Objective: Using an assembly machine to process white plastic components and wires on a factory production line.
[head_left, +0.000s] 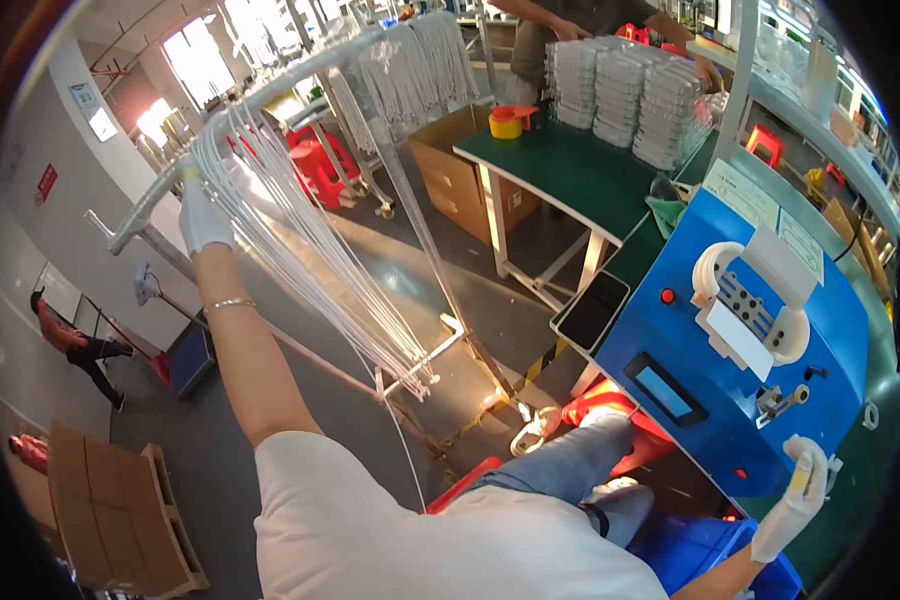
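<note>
In the head view, the trouble I would expect is a snarl: the white cables point(365, 315) hang close together, from the rack rail point(150, 205) at upper left to the frame's middle, so tugging one could drag its neighbours. The left arm point(255, 365) reaches up at full stretch, which could make a pull clumsy. I have the left hand point(205, 220) at the rail beside the cables; whether its fingers grip one, I cannot tell. At lower right, the right hand point(798, 490) points upward by the blue machine point(650, 335), fingers together and bent, contents unclear; a careless sweep could bump the red button point(741, 474).
</note>
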The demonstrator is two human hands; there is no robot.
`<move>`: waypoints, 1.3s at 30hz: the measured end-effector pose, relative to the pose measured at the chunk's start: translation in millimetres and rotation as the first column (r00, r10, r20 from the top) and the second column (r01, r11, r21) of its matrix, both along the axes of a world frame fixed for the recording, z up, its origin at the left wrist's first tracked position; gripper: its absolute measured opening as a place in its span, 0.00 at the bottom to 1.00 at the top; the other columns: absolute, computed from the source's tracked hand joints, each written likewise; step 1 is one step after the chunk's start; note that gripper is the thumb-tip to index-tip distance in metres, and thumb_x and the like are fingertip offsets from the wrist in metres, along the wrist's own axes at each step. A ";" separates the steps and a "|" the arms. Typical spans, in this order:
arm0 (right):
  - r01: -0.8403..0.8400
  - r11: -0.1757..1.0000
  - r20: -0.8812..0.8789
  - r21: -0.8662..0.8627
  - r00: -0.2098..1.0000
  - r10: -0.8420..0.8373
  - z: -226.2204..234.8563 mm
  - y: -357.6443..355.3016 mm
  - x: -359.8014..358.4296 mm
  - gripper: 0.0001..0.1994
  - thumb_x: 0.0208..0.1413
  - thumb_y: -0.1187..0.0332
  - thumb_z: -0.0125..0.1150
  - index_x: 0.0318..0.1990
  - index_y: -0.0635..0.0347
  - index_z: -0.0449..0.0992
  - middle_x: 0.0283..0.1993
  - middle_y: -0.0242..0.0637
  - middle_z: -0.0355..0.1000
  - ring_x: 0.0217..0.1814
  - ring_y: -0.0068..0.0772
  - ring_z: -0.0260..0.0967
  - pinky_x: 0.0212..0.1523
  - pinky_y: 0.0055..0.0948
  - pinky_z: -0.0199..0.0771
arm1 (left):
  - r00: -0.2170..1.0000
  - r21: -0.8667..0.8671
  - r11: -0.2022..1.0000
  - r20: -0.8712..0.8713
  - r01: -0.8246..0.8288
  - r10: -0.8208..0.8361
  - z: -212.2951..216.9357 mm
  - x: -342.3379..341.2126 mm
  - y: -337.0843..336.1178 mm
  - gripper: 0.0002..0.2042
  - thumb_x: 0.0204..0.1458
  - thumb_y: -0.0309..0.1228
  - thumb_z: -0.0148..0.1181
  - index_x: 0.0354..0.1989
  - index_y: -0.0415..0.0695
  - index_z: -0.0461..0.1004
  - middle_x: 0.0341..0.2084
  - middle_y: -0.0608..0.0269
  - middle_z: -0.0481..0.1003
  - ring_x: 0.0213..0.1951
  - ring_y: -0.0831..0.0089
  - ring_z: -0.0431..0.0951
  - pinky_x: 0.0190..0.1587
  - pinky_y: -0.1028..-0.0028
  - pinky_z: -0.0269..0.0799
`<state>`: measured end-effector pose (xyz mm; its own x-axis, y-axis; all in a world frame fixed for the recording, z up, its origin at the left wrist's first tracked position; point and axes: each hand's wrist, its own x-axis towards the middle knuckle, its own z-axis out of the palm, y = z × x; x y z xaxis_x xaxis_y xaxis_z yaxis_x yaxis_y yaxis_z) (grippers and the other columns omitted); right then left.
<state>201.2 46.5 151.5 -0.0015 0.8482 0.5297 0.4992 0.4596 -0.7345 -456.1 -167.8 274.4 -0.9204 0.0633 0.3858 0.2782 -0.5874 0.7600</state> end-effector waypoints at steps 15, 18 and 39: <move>-0.053 0.992 0.050 -0.115 0.997 0.059 -3.3 -16.8 2.7 0.08 0.62 0.71 0.47 0.34 0.66 0.71 0.34 0.36 0.69 0.38 0.26 0.65 0.45 0.23 0.64 | 0.960 -0.900 0.337 -0.271 -0.277 0.067 70.7 -23.4 -10.9 0.16 0.57 0.39 0.54 0.35 0.33 0.74 0.29 0.55 0.76 0.29 0.66 0.78 0.31 0.69 0.76; 0.029 0.989 0.001 -0.146 1.000 -0.029 -12.3 -11.4 2.9 0.08 0.61 0.72 0.48 0.33 0.66 0.71 0.33 0.35 0.69 0.37 0.24 0.65 0.44 0.22 0.64 | 0.992 -0.753 0.649 -0.042 -0.110 0.119 44.3 4.6 -13.6 0.13 0.59 0.34 0.51 0.42 0.34 0.71 0.27 0.56 0.75 0.23 0.69 0.74 0.23 0.72 0.73; -0.785 0.412 -0.361 -0.464 0.591 0.721 22.9 -42.8 -117.6 0.30 0.57 0.63 0.59 0.63 0.65 0.57 0.50 0.39 0.70 0.49 0.27 0.69 0.47 0.28 0.71 | -0.239 -0.055 -0.269 0.319 0.962 -0.917 -262.9 417.7 153.5 0.22 0.52 0.25 0.58 0.56 0.40 0.64 0.41 0.62 0.73 0.41 0.76 0.75 0.41 0.75 0.74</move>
<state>83.6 3.7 174.4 -0.7648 0.6432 0.0360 0.0712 0.1399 -0.9876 -38.4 -14.3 11.5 0.3329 0.9405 0.0684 -0.5280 0.1258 0.8398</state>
